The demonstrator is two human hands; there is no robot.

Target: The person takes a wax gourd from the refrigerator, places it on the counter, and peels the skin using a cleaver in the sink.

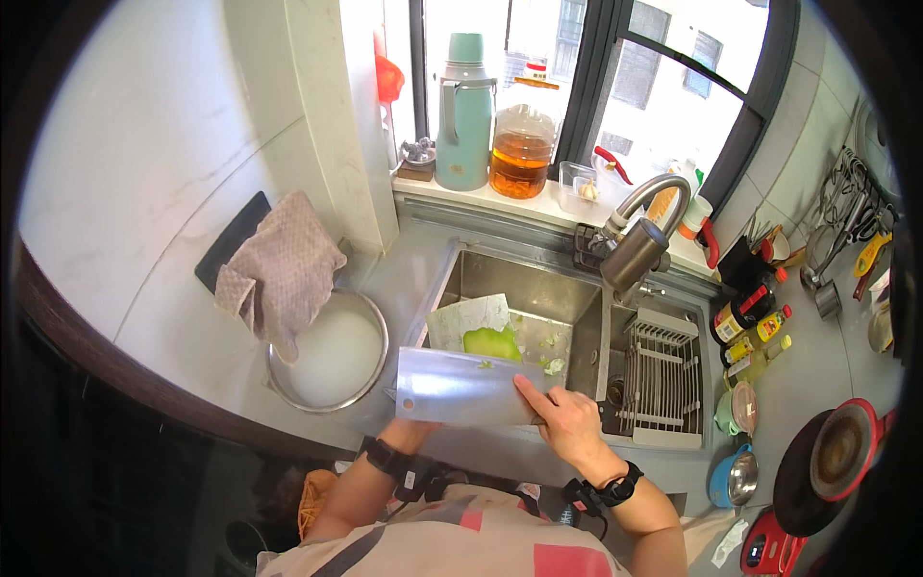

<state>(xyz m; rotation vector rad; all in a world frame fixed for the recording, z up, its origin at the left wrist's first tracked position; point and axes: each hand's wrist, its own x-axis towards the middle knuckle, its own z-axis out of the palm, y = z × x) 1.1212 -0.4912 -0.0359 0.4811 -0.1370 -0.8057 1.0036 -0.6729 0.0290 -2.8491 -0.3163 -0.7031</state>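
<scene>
A broad steel cleaver (461,386) is held level in front of the sink (570,270). My right hand (573,425) grips its handle, with the index finger laid along the blade. Most of my left hand (412,433) is hidden under the blade's left end, so whether it holds anything does not show. Beyond the blade, a piece of bright green vegetable (492,343) lies against a pale, mottled flat board or sheet (469,314). Small green scraps (554,366) lie on the basin floor, and a bit of green clings to the blade.
Left of the sink stands a metal basin of cloudy whitish liquid (339,360), partly covered by a draped cloth (285,263). A faucet (638,252) overhangs the sink's divider. A drying rack (663,375) fills the right bowl. Bottles (750,317) and pans (844,451) line the right counter.
</scene>
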